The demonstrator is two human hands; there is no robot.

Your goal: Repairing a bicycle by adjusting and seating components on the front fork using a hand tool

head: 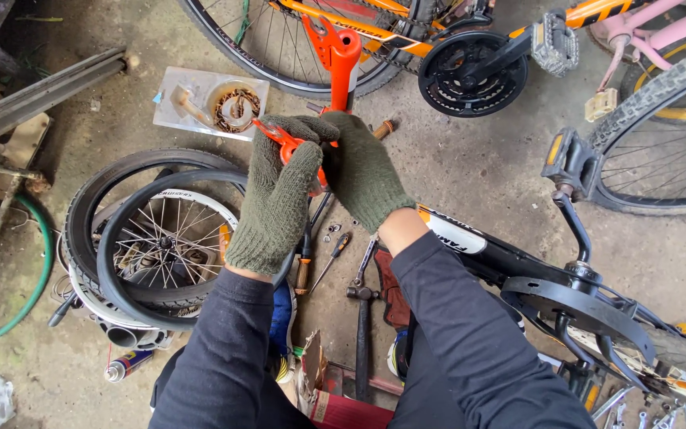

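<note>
Both my hands wear dark green knit gloves and black sleeves. My left hand (277,199) and my right hand (364,171) are closed together around an orange bicycle fork (341,56) that stands upside down in front of me. An orange lever-like part (278,133) sticks out between my fingers at the left. The lower part of the fork is hidden by the gloves.
A small spoked wheel with loose black tyres (156,238) lies left. Screwdrivers (332,252), a hammer (361,318) and wrenches lie on the concrete floor. A black bicycle frame (518,266) is at right, other bicycles behind. A clear tray (210,102) holds a chain. A spray can (125,366) lies lower left.
</note>
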